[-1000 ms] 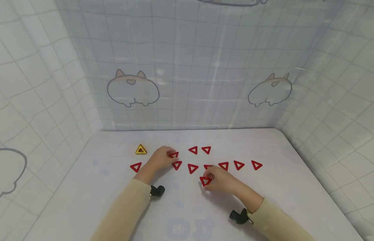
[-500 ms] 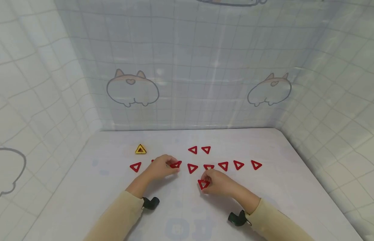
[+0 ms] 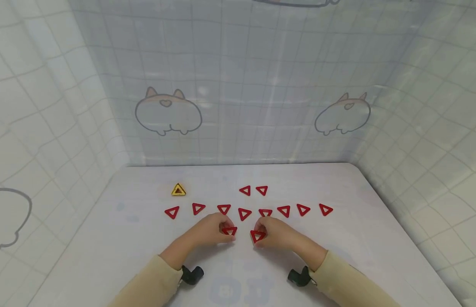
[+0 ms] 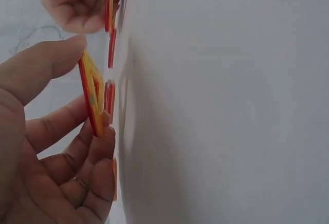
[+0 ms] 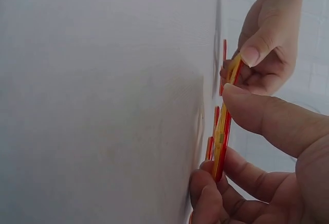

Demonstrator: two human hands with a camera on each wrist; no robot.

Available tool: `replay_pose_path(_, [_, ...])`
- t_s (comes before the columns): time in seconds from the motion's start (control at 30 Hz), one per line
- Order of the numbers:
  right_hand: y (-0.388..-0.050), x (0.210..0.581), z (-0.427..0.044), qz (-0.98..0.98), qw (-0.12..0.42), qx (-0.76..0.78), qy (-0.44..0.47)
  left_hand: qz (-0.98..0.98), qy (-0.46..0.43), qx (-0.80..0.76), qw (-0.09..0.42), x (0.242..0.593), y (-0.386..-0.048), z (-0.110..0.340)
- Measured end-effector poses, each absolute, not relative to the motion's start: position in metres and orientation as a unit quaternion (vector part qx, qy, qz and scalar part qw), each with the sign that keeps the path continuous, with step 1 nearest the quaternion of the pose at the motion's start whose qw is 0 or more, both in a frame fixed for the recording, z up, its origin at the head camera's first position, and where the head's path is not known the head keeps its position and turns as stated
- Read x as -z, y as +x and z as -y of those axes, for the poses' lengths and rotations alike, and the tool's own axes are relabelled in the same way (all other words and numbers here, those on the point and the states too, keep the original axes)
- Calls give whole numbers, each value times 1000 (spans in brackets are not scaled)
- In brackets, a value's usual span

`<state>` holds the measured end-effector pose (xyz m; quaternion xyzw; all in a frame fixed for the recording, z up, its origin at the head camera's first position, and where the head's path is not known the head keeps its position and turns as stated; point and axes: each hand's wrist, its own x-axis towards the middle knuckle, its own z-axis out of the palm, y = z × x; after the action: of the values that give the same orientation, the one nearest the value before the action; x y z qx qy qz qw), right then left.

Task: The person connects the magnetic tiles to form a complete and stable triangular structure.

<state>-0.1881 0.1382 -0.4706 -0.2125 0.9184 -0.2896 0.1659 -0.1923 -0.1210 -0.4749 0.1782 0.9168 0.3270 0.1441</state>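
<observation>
Over the near middle of the white table, my left hand pinches a hollow triangle piece between thumb and fingers. One face of that piece is red, the other yellow. Just to the right, my right hand pinches a matching red-and-yellow triangle piece, tilted red side up in the head view. A small gap separates the two held pieces. Behind the hands, several red triangles lie in a loose row across the table.
Two more red triangles lie farther back on the white table. A yellow triangle, perhaps a stack, sits at the back left. Gridded cloth walls close off the back and both sides.
My left hand has come toward the near edge and slightly right with its triangle, uncovering row pieces. My right hand has shifted slightly left and nearer, still pinching its triangle.
</observation>
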Motion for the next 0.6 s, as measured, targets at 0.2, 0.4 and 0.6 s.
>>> replay_pose_path(0.2, [-190,471,-136,-920,169,283,-212,-923,192,-303,138,475,-187,114])
replay_pose_path(0.4, [-191,469,-132,-922,169,277,-210,-932,200,-277,124,476,-183,105])
replay_pose_path(0.6, [-193,470,-131,-923,169,275,-211,-938,188,-270,113,479,-180,97])
